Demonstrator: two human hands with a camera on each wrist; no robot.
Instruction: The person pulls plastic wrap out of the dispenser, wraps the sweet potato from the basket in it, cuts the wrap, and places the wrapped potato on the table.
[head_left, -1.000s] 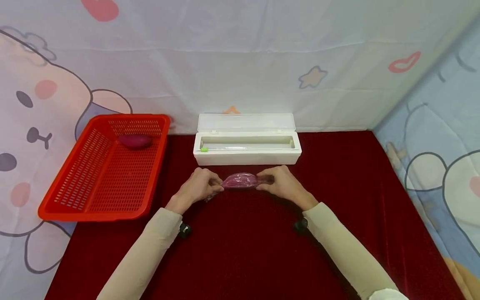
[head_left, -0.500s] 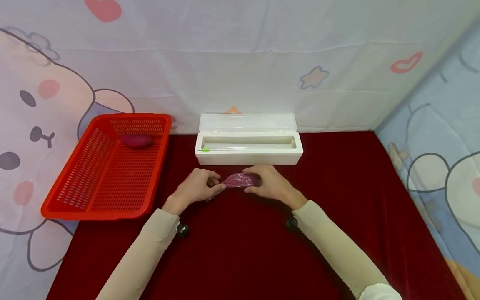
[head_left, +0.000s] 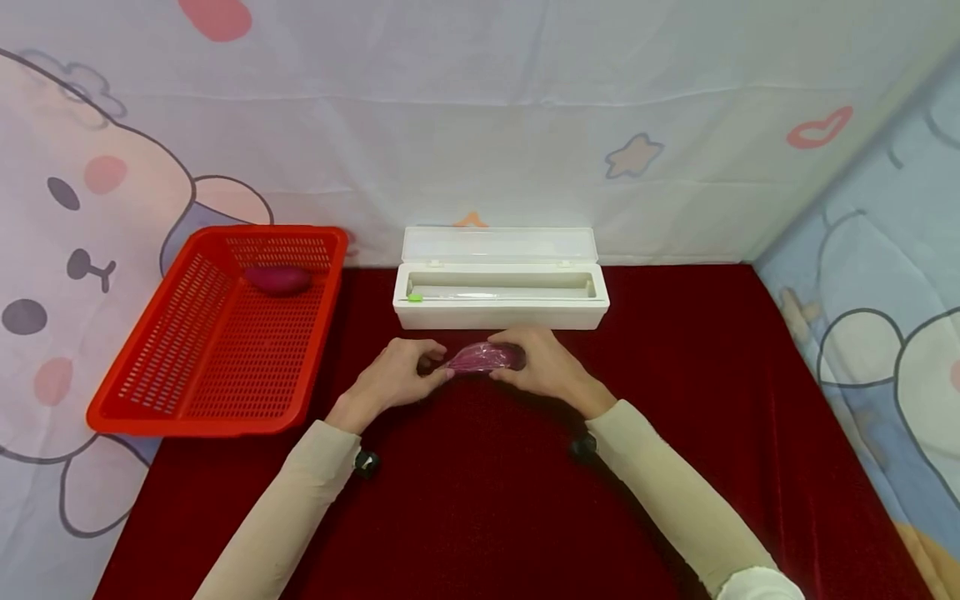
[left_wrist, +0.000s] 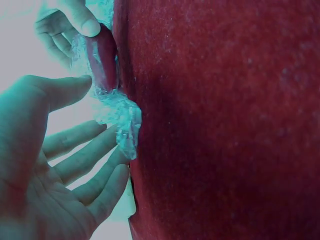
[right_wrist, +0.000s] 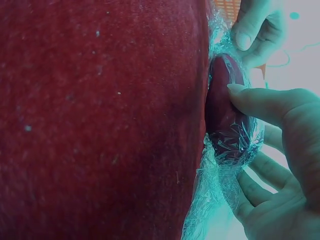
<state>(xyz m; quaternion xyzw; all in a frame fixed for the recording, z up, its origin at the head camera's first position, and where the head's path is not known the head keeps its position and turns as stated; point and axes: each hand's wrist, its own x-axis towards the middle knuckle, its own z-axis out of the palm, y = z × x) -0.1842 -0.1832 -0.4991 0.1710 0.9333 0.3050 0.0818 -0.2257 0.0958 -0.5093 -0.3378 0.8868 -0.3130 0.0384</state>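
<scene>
A purple sweet potato (head_left: 480, 358) wrapped in clear cling film lies just above the dark red cloth, between both hands. My right hand (head_left: 543, 367) holds its right part, thumb on the near side and fingers on the far side. In the right wrist view, the thumb presses the sweet potato (right_wrist: 222, 100) through the shiny film. My left hand (head_left: 393, 375) is at the left end, thumb and fingers spread apart. A loose crumpled tail of film (left_wrist: 127, 120) hangs over those fingers in the left wrist view.
Behind the hands stands a white cling film dispenser (head_left: 501, 315), lid raised, with a green slider (head_left: 415, 297) on its front bar. At the left, a red plastic basket (head_left: 202, 425) contains another purple sweet potato (head_left: 279, 280). A printed curtain (head_left: 525, 150) hangs behind.
The right hand has left the twisted film end and shifted left onto the sweet potato's body. The left hand has loosened its pinch on the other film end.
</scene>
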